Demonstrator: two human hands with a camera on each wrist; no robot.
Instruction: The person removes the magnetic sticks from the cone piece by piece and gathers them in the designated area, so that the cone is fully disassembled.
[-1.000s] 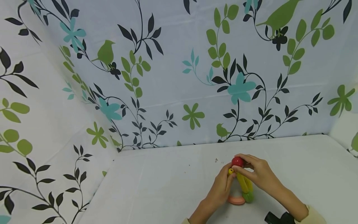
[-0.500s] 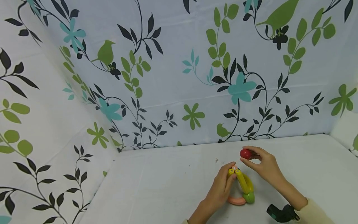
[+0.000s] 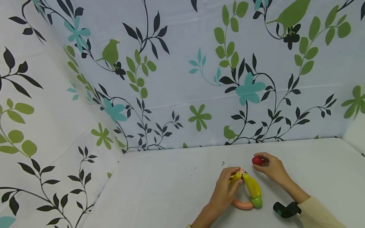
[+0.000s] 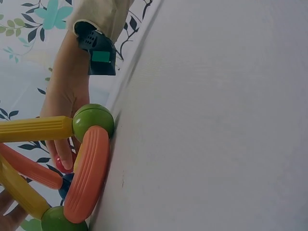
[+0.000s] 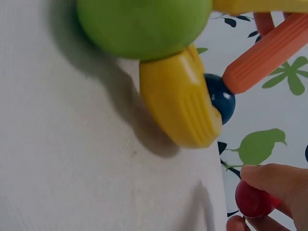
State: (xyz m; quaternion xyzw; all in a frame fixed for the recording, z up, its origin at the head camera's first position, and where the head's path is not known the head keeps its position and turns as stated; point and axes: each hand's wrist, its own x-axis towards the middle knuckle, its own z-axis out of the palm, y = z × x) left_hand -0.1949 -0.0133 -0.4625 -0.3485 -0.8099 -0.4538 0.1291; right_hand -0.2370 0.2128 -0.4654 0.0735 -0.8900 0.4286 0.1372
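Note:
My left hand (image 3: 223, 188) grips the upper ends of several rods in a build of rods and balls. A straight yellow rod (image 4: 38, 129) meets a green ball (image 4: 94, 120). Along the base runs a curved orange rod (image 3: 242, 204), between that ball and another green ball (image 4: 62, 221). A curved yellow rod (image 5: 178, 98) reaches a dark blue ball (image 5: 221, 98), from which a straight orange rod (image 5: 267, 55) rises. My right hand (image 3: 272, 169) pinches a red ball (image 3: 257, 161) between thumb and fingers, apart from the build on its right. The left fingers partly hide the rod ends.
The build stands on a white table (image 3: 159, 186). A patterned cloth (image 3: 171, 79) hangs behind the table's back edge and along the left side. A dark wrist camera (image 3: 286, 209) sits at the right sleeve.
My right hand has lifted the red ball off the rod ends at the top and carried it to the right. The bare rod ends now show, with my left hand still around them.

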